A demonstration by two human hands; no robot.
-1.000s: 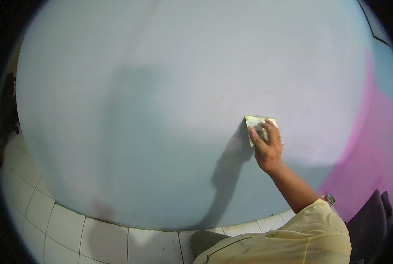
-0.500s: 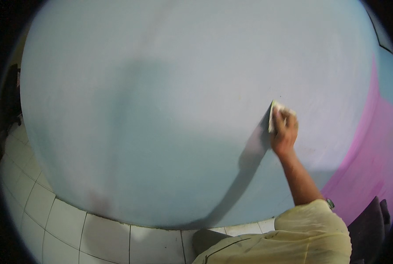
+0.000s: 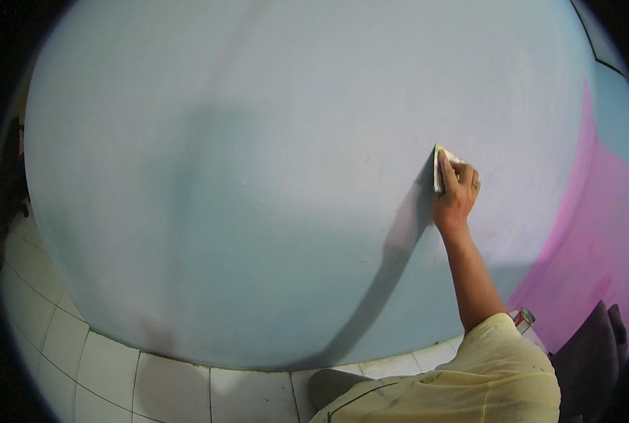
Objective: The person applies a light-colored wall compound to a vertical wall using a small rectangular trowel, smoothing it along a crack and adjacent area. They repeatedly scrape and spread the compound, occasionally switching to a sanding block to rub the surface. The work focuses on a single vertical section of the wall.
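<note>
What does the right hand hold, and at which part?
The right hand presses a small folded sheet against the blue wall, fingers flat on its outer face.

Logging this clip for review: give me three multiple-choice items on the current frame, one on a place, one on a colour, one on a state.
1. Where is the right hand?
A. Resting on the floor tiles
B. Raised against the pale blue wall, right of its middle
C. On the pink stretch of wall

2. What colour is the stretch of wall at the far right?
A. Pink
B. Green
C. Black

3. What is the state of the right hand?
A. Open and bare
B. Pointing at the floor
C. Pressing a small flat sanding pad to the wall

Answers:
1 B: the hand lies on the pale blue wall, above the white floor tiles.
2 A: the pink stretch starts right of the arm.
3 C: the fingers lie over the sanding pad, flat on the wall.
</note>
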